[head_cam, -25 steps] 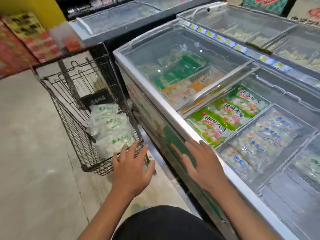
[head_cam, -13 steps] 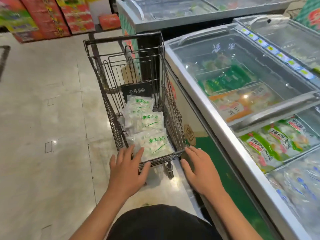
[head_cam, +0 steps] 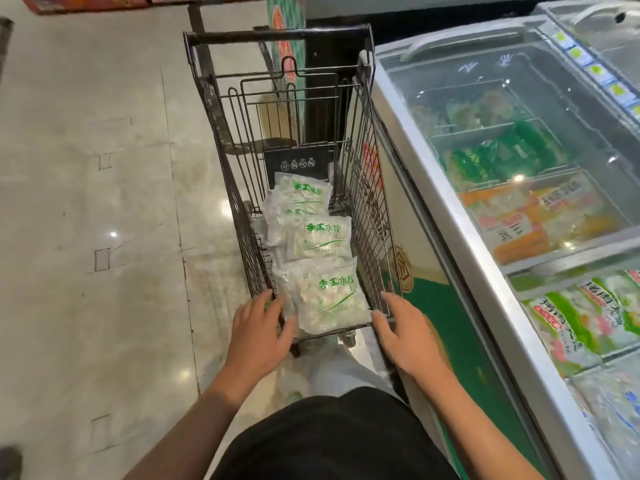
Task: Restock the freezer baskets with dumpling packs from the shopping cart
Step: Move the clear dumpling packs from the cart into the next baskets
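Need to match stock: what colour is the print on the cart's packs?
Green lettering on clear, whitish packs, best seen in the head view.

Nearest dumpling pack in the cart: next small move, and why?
Probably close both hands on the nearest dumpling pack and lift it. The left hand and right hand are open on either side of it at the shopping cart front rim, neither gripping yet; the freezer is alongside.

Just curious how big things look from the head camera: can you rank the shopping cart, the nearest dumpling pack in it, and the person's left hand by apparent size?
1. Shopping cart: by far the largest.
2 and 3. Nearest dumpling pack and left hand: they look alike, and the hand is closer to the camera, so I won't rank them.
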